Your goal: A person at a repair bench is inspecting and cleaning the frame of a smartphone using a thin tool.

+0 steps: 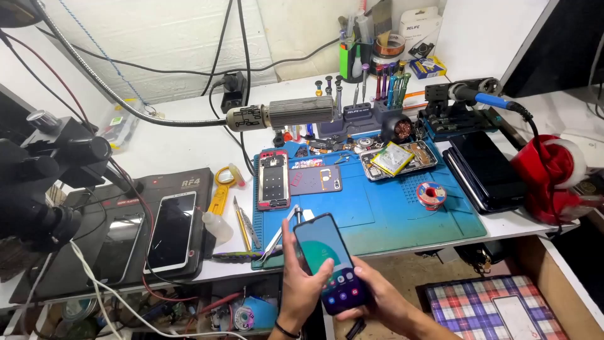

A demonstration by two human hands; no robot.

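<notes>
Microscope [44,182]: at nine o'clock we see its black body, hanging over the left end of the bench.
Dark pad [135,217]: at seven to eight o'clock, with two phones lying face up on it, a dark one [119,249] and a white-edged one [173,230].
Small bottle [217,226]: just right of the pad, lying on its side, with yellow-handled tools [221,189] beside it.
Blue mat [371,204]: at the centre of the bench; an opened phone frame [274,179] lies at its ten o'clock corner, a tray of parts [397,159] at its one o'clock, a small solder reel [431,194] at its three o'clock.
Tweezers [280,234]: on the mat's near edge, just behind our left thumb.
Left hand [301,286]: at six o'clock, we wrap it around the left edge of the lit phone [330,261], fingers curled behind it and the thumb lying across the screen.
Lit phone: held above the bench's front edge, tilted, its screen showing a teal background and a row of icons.
Right hand [380,302]: at five o'clock, cupped under the phone's lower end, fingers closed on its right edge.
Black case [484,173]: at three o'clock, flat beside the mat.
Red tape holder [550,176]: at the far right edge.
</notes>
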